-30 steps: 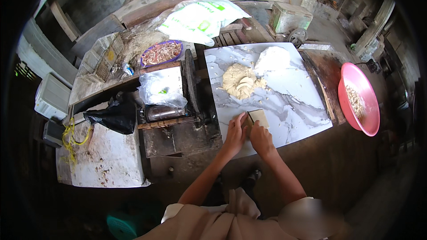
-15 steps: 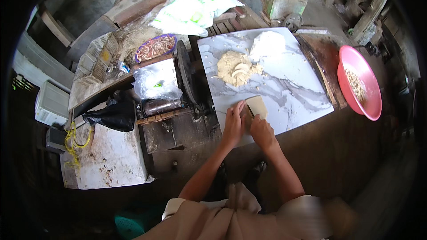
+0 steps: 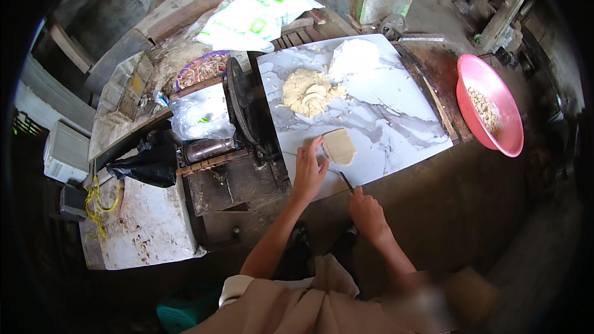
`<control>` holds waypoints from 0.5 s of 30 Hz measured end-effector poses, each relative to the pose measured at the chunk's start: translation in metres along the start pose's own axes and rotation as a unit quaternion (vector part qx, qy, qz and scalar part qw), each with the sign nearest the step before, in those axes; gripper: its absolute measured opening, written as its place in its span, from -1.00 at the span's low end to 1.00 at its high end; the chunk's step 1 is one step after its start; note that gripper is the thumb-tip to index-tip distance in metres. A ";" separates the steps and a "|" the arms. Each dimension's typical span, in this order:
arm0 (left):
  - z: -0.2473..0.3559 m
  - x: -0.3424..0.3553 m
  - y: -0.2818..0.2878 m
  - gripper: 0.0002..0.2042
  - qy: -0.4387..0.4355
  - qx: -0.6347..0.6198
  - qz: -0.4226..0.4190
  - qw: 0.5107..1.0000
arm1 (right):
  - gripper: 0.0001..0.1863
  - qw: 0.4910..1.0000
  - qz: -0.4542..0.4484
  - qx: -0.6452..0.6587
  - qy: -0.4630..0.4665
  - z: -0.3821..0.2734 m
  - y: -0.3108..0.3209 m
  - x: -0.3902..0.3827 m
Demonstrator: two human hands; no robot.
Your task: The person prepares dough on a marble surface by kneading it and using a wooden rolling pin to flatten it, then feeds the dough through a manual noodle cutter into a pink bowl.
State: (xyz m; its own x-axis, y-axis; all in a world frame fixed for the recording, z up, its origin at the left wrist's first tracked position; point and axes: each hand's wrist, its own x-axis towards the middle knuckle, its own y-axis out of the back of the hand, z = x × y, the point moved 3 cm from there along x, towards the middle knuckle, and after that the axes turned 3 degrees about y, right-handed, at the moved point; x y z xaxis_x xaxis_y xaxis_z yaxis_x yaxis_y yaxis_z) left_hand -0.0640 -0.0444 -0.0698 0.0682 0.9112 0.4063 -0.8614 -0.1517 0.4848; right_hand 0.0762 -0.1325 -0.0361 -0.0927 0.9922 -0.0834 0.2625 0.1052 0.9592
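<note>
On the marble-patterned board [image 3: 402, 130] lies a pale, flat square of dough [image 3: 340, 147] near the front. My left hand [image 3: 306, 173] rests at its left edge, fingertips touching it, thumb and fingers apart. My right hand [image 3: 365, 210] grips a knife [image 3: 345, 180], held at the board's front edge, below and apart from the square. Farther back on the board are a crumbly heap of dough [image 3: 303, 91] with sliced pieces on top and a white mound [image 3: 354, 57], perhaps flour.
A machine with a dark wheel [image 3: 238, 105] and roller stands left of the board, beside a plastic-covered surface [image 3: 201, 111] and black bag [image 3: 151, 167]. A pink basin [image 3: 507, 117] holding pale bits is at right. A white sack [image 3: 247, 21], purple-rimmed tray [image 3: 201, 71] and crate [image 3: 127, 86] sit behind.
My right hand has drawn the knife down and away from the dough square, toward me. My left hand's fingers have loosened and spread at the square's left side. The view has shifted.
</note>
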 end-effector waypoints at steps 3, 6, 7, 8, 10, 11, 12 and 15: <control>-0.002 0.002 -0.002 -0.40 0.024 0.035 0.027 0.999 | -0.77 0.999 0.031 0.020 -0.004 0.011 0.021 0.015; -0.004 0.007 -0.004 -0.39 0.057 0.053 0.037 0.996 | -0.78 0.990 0.117 0.080 -0.024 0.034 0.040 0.055; -0.004 0.009 -0.008 -0.39 0.078 0.028 0.029 0.996 | -0.79 0.981 0.155 0.110 -0.035 0.046 0.042 0.069; -0.003 0.012 -0.010 -0.39 0.076 0.029 0.034 0.996 | -0.79 0.981 0.159 0.109 -0.030 0.056 0.039 0.084; -0.009 0.014 -0.014 -0.46 0.115 -0.003 0.033 0.993 | -0.80 0.963 0.260 0.072 0.005 0.071 0.032 0.113; -0.010 0.015 -0.016 -0.46 0.116 0.001 0.042 0.992 | -0.80 0.971 0.233 0.056 -0.012 0.079 0.026 0.126; -0.012 0.015 -0.019 -0.50 0.130 0.015 0.044 0.990 | -0.80 0.971 0.231 0.061 0.000 0.082 0.020 0.136; -0.014 0.020 -0.019 -0.58 0.159 0.015 0.062 0.985 | -0.77 0.972 0.229 -0.039 0.018 0.080 0.009 0.154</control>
State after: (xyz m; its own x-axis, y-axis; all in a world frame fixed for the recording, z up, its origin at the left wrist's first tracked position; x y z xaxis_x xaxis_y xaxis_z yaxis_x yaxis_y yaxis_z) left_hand -0.0534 -0.0180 -0.0811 -0.2014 0.9583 0.2025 -0.8378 -0.2757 0.4713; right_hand 0.1412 0.0267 -0.0620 -0.0162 0.9304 0.3662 0.2096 -0.3549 0.9111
